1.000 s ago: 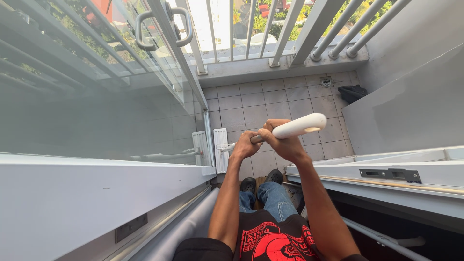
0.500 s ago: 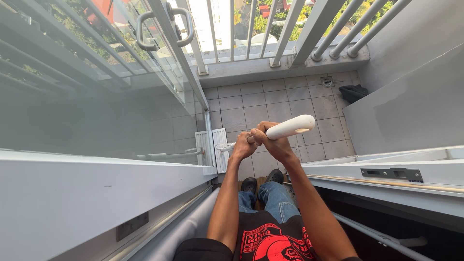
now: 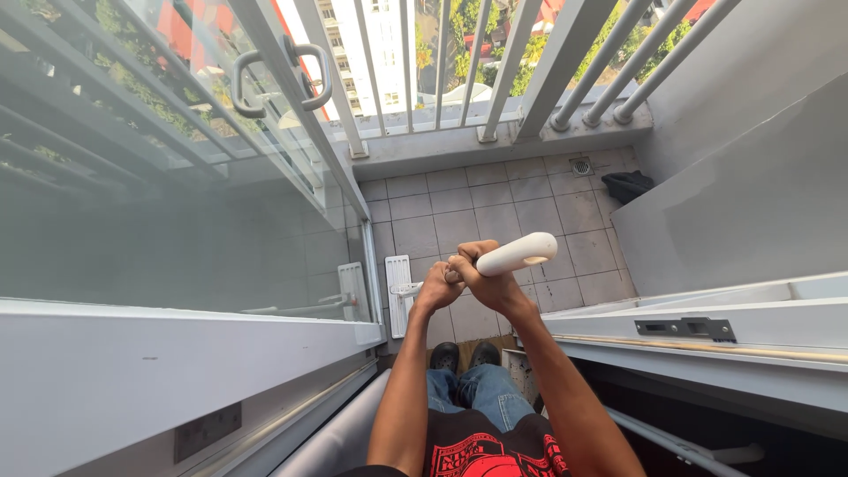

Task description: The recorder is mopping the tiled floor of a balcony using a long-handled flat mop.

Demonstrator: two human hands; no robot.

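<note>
Both hands (image 3: 468,278) gripping white mop handle (image 3: 517,254), glass door (image 3: 177,203) beside

Smooth white plastic handle (image 3: 517,254); matt tiled floor (image 3: 495,212); glossy glass door (image 3: 168,194)

We're up on a home balcony: grey tiled floor (image 3: 495,212) with a drain (image 3: 581,165) in its far corner, white railing bars (image 3: 495,71) along its far edge, a glass sliding door (image 3: 177,177) with looped handles (image 3: 283,75), apartment blocks beyond.
</note>
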